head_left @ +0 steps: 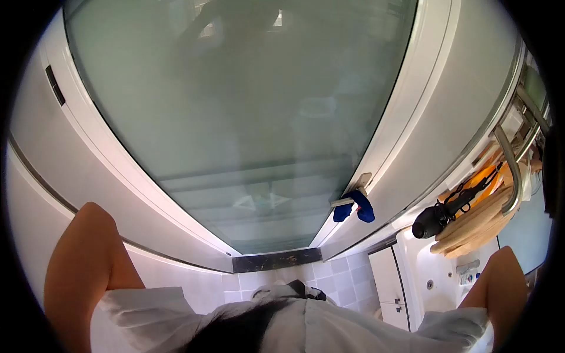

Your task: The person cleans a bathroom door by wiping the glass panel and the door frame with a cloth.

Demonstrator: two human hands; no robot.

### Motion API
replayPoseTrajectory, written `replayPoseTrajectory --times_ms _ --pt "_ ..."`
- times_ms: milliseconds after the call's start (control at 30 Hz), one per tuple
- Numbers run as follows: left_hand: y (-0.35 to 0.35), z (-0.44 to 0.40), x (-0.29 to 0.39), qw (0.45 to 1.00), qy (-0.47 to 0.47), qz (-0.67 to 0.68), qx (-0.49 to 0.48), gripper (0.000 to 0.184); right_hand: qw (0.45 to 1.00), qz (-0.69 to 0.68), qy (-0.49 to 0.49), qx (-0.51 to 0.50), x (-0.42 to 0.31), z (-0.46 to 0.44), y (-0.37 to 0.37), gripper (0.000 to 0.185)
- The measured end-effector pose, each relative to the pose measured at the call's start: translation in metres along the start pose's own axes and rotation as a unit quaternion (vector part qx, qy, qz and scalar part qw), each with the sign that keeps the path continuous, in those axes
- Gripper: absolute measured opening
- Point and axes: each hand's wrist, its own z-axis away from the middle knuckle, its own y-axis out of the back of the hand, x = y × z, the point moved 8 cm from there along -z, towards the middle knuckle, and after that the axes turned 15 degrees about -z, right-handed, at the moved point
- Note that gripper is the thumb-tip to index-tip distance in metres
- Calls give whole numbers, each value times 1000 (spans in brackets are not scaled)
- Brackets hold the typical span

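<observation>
Neither of my hands shows in the head view; only my bent bare arms are seen, the left arm at the lower left and the right arm at the lower right, both raised beside my body. White short sleeves and dark hair lie between them. In front of me stands a closed frosted glass door in a white frame. A dark blue cloth hangs over its handle at the right.
To the right are a white washbasin over a white cabinet, a hanging black hair dryer, a beige towel and a metal rack. A dark threshold borders the tiled floor.
</observation>
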Motion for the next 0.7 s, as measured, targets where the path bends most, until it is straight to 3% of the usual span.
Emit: replayPoseTrajectory --times_ms 300,400,500,533,567,633,667,700 --pt "28 17 -3 995 -27 18 90 19 999 26 35 29 4 0 7 32" --pt "72 15 15 977 -70 56 193 19 995 43 63 70 2 -7 21 33" --pt "108 43 29 912 -129 116 372 20 977 75 117 161 -5 -8 45 35" --pt "97 65 9 903 -83 89 412 16 971 89 120 188 -5 -8 49 36" --pt "85 68 -1 918 -41 46 391 12 965 107 112 210 -2 -8 52 36" --pt "12 47 -34 975 124 -116 146 7 960 155 37 229 8 -9 49 37" --pt "-22 37 -40 969 170 -178 28 10 962 173 -9 213 13 -14 41 38" --pt "-38 31 -36 972 152 -178 -14 13 967 177 -64 173 20 -21 25 38"
